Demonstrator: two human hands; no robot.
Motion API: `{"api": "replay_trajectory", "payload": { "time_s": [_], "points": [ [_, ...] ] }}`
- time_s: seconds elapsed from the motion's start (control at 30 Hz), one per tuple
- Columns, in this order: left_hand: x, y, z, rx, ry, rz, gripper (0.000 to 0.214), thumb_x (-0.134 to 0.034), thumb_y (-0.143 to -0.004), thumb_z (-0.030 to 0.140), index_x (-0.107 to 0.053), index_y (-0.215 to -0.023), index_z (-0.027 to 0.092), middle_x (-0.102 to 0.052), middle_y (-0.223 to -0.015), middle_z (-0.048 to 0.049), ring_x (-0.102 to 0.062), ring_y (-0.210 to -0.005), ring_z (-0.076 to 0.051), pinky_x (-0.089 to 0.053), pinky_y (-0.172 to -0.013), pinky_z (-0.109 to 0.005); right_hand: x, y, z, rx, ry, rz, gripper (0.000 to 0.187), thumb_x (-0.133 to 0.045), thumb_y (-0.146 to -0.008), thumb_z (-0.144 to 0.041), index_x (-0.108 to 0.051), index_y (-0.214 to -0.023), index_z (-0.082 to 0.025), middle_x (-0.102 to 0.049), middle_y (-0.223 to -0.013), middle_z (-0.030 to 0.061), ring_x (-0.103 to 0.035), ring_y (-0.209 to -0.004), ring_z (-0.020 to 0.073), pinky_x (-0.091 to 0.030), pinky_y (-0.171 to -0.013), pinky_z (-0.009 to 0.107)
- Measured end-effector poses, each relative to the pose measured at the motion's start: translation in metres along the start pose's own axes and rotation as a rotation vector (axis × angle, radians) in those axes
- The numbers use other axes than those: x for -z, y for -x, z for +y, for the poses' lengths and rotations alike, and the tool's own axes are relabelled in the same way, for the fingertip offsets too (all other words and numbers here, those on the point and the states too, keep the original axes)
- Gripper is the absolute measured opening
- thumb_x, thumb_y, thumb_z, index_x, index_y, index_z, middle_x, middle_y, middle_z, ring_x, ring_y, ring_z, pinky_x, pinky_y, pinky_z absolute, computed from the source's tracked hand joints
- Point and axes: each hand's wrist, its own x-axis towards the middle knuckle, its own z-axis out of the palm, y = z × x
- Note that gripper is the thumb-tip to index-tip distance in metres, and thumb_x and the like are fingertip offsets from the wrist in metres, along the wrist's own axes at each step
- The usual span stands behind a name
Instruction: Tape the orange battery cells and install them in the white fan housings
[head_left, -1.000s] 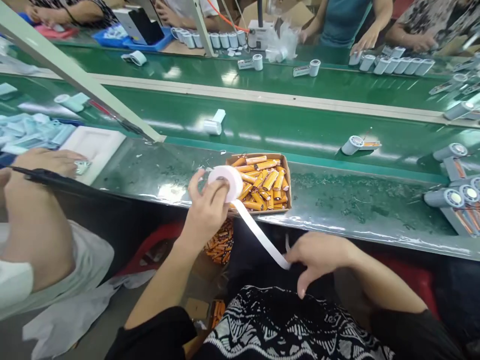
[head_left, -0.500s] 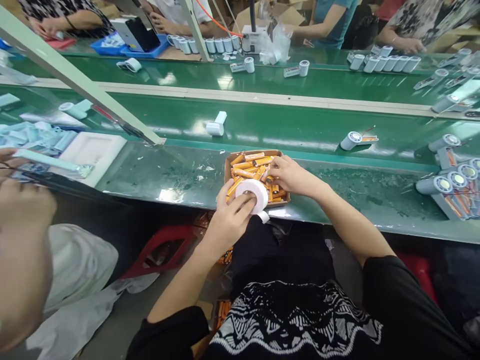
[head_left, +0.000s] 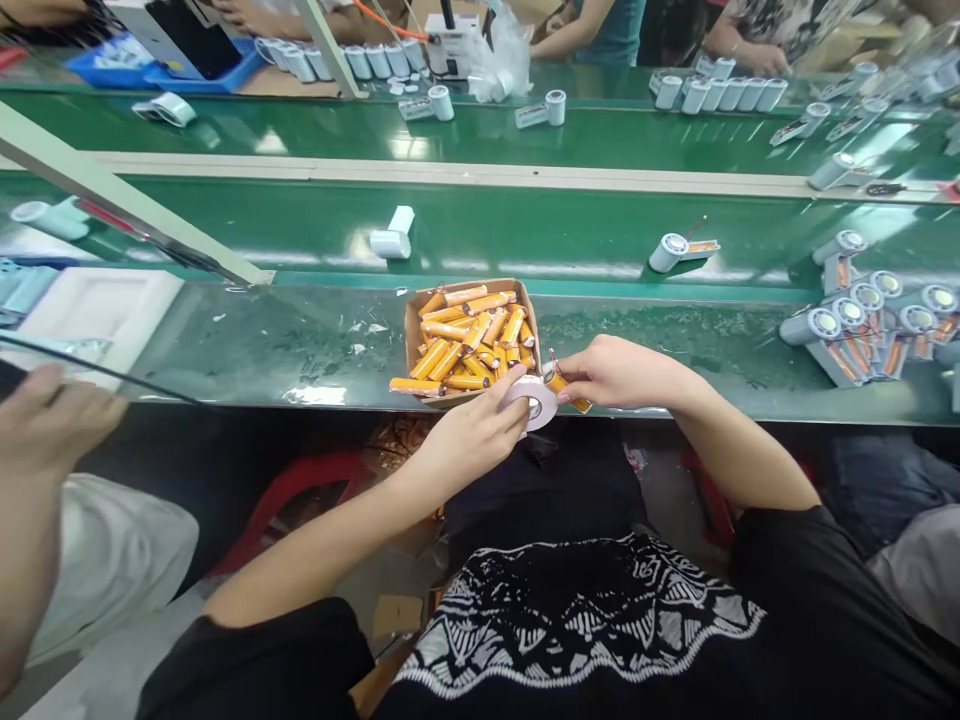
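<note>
My left hand (head_left: pixel 480 430) grips a white tape roll (head_left: pixel 534 403) at the near edge of the green bench (head_left: pixel 300 345). Right beside the roll, my right hand (head_left: pixel 611 372) pinches an orange battery cell (head_left: pixel 571 397) with thin wires at its end. The cell touches the roll. Just behind both hands stands a cardboard box (head_left: pixel 411 335) heaped with several orange cells (head_left: pixel 469 335); one cell (head_left: pixel 416 385) lies over its near edge.
A green conveyor belt (head_left: pixel 525 225) carries white cylinders (head_left: pixel 667 252) and a white part (head_left: pixel 394 238). More cylinders with orange cells (head_left: pixel 855 320) cluster at right. A co-worker's hand (head_left: pixel 56 420) and white foam tray (head_left: pixel 90 305) are at left. Other people work across the far belt.
My right hand has lifted a cell out of the box and brought it to the bench edge. The left hand carried the roll right to meet it. The earlier pulled-out tape strip no longer shows.
</note>
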Motion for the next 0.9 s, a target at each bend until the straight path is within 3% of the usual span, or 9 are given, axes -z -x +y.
{"api": "replay_trajectory", "payload": {
  "time_s": [0.1, 0.17, 0.37, 0.47, 0.53, 0.6, 0.73, 0.8, 0.9],
  "points": [
    [-0.004, -0.008, 0.010, -0.027, 0.015, -0.007, 0.030, -0.055, -0.105, 0.002, -0.078, -0.124, 0.009, -0.077, -0.116, -0.0125, -0.059, -0.150, -0.034, -0.060, -0.119, -0.039, -0.011, 0.011, 0.017, -0.068, -0.102, 0.038, 0.024, -0.073, -0.096, -0.029, -0.072, -0.075, -0.018, -0.059, -0.060, -0.0050, -0.043, -0.056, 0.0099, -0.032, -0.063, 0.030],
    [-0.010, -0.011, 0.017, 0.005, 0.038, 0.002, 0.029, -0.056, -0.106, 0.004, -0.077, -0.125, 0.008, -0.078, -0.119, -0.0139, -0.060, -0.149, -0.035, -0.059, -0.120, -0.041, -0.029, 0.017, 0.030, -0.138, -0.316, 0.169, 0.021, -0.076, -0.094, -0.036, -0.077, -0.082, -0.018, -0.066, -0.065, -0.0033, -0.052, -0.060, 0.0119, -0.040, -0.065, 0.028],
    [-0.043, -0.025, 0.046, 0.280, 0.123, 0.153, 0.027, -0.061, -0.106, 0.009, -0.073, -0.130, 0.007, -0.077, -0.100, -0.0123, -0.064, -0.142, -0.040, -0.062, -0.116, -0.050, -0.127, 0.005, 0.026, -0.331, -1.152, 1.140, 0.052, -0.088, -0.078, -0.062, -0.078, -0.110, -0.022, -0.082, -0.117, 0.0099, -0.078, -0.101, 0.0253, -0.066, -0.090, 0.038],
    [-0.058, -0.040, 0.067, 0.398, 0.136, 0.239, 0.022, -0.067, -0.105, 0.017, -0.074, -0.125, 0.010, -0.077, -0.101, -0.0121, -0.067, -0.138, -0.041, -0.064, -0.111, -0.051, -0.149, -0.006, 0.021, -0.292, -1.278, 1.399, 0.049, -0.094, -0.077, -0.051, -0.076, -0.113, -0.023, -0.081, -0.123, 0.0102, -0.079, -0.107, 0.0243, -0.067, -0.095, 0.038],
    [-0.061, -0.048, 0.079, 0.401, 0.194, 0.286, 0.020, -0.069, -0.105, 0.019, -0.075, -0.123, 0.012, -0.077, -0.099, -0.0112, -0.069, -0.134, -0.039, -0.064, -0.111, -0.053, -0.132, -0.005, 0.035, -0.204, -1.277, 1.460, 0.044, -0.097, -0.074, -0.039, -0.076, -0.108, -0.022, -0.083, -0.111, 0.0083, -0.079, -0.098, 0.0225, -0.068, -0.089, 0.036],
    [-0.059, -0.050, 0.082, 0.340, 0.281, 0.309, 0.019, -0.067, -0.105, 0.019, -0.077, -0.120, 0.014, -0.078, -0.098, -0.0094, -0.070, -0.133, -0.036, -0.061, -0.115, -0.055, -0.092, 0.003, 0.061, -0.083, -1.240, 1.559, 0.033, -0.093, -0.076, -0.028, -0.075, -0.103, -0.021, -0.081, -0.102, 0.0055, -0.078, -0.091, 0.0187, -0.068, -0.085, 0.031],
    [-0.047, -0.027, 0.041, 0.445, 0.321, 0.254, 0.024, -0.066, -0.103, 0.018, -0.079, -0.124, 0.019, -0.081, -0.113, -0.0091, -0.061, -0.145, -0.039, -0.048, -0.126, -0.065, -0.012, 0.031, 0.117, 0.057, -1.163, 1.837, 0.020, -0.070, -0.093, -0.017, -0.069, -0.110, -0.026, -0.077, -0.111, 0.0021, -0.077, -0.098, 0.0107, -0.063, -0.080, 0.019],
    [-0.043, -0.007, 0.000, 0.560, 0.365, 0.191, 0.029, -0.069, -0.102, 0.023, -0.078, -0.130, 0.020, -0.081, -0.123, -0.0112, -0.053, -0.152, -0.041, -0.043, -0.128, -0.069, -0.005, 0.048, 0.130, 0.020, -1.138, 1.848, 0.031, -0.074, -0.087, -0.015, -0.068, -0.115, -0.027, -0.077, -0.111, 0.0039, -0.078, -0.094, 0.0132, -0.062, -0.072, 0.020],
    [-0.049, 0.016, -0.070, 0.564, 0.597, 0.138, 0.035, -0.073, -0.101, 0.040, -0.079, -0.131, 0.022, -0.079, -0.132, -0.0108, -0.050, -0.153, -0.039, -0.044, -0.129, -0.063, -0.037, 0.073, 0.130, -0.111, -1.091, 1.801, 0.054, -0.088, -0.065, -0.016, -0.069, -0.113, -0.031, -0.079, -0.097, 0.0035, -0.078, -0.085, 0.0176, -0.064, -0.068, 0.024]
  ]
}}
